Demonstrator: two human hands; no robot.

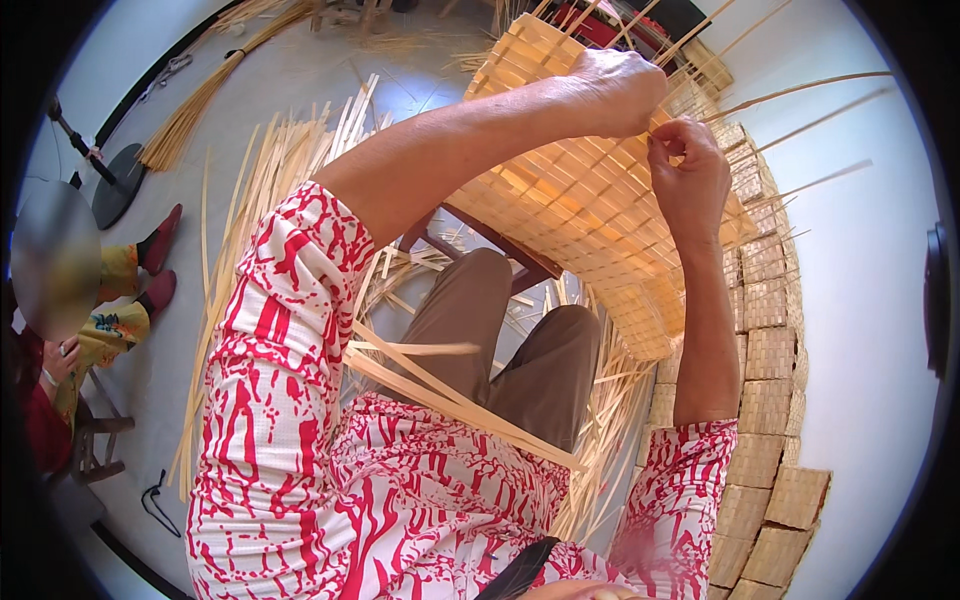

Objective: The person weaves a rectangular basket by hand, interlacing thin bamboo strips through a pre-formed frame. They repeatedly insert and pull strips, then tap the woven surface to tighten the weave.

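A pale woven mat (560, 200) with loose strips poking from its upper and right sides slopes above my knees on a dark wooden support (520, 265). My left hand (620, 92) reaches across to the mat's upper right part, fingers curled in a grip; what exactly they hold is hidden. Just below it, my right hand (688, 165) pinches at the mat's right edge, thumb and forefinger on the weave or a strip, too small to tell which. A few long flat strips (440, 395) lie across my lap.
Loose strips (250, 270) heap at my left and beneath the mat. Stacked woven blocks (760, 380) line the white wall at right. A seated person (120, 330) is at far left, near a black stand base (118, 190). A bundle of strips (190, 110) lies on the floor.
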